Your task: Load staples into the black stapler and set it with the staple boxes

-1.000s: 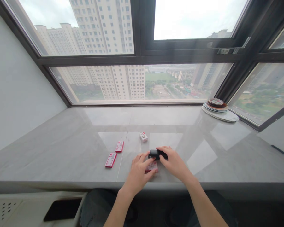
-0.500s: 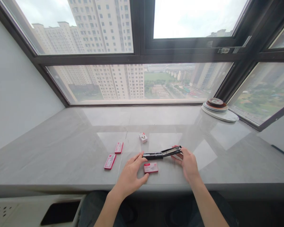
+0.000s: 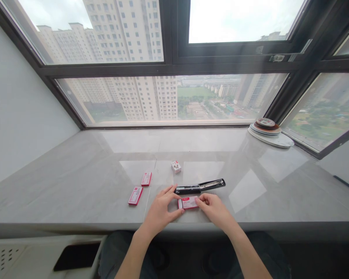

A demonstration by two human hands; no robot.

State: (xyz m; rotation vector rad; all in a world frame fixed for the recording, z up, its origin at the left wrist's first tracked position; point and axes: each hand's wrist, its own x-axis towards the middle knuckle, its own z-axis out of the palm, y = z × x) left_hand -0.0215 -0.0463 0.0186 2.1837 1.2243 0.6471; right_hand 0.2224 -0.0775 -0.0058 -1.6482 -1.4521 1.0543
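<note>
A black stapler [image 3: 187, 189] lies opened out on the grey stone sill, its hinged arm stretching to the right with the metal channel showing. Just in front of it is a pink and white staple box [image 3: 189, 202]. My left hand [image 3: 162, 207] grips the left end of this box between thumb and forefinger, its other fingertips reaching the stapler's left end. At the box's right end, my right hand [image 3: 216, 208] pinches it with thumb and curled fingers. A pale strip shows at the box's left end, where the sleeve looks shifted.
Two more pink boxes [image 3: 135, 195] lie to the left. A small white box [image 3: 176, 166] sits behind the stapler. Stacked plates [image 3: 267, 131] stand in the far right corner by the dark window frame [image 3: 168, 69]. A black flat object [image 3: 75, 256] lies below the sill, lower left.
My right hand has let go of the stapler's arm and moved left and down to the staple box. The stapler now rests untouched by it. My left hand's thumb now meets the box.
</note>
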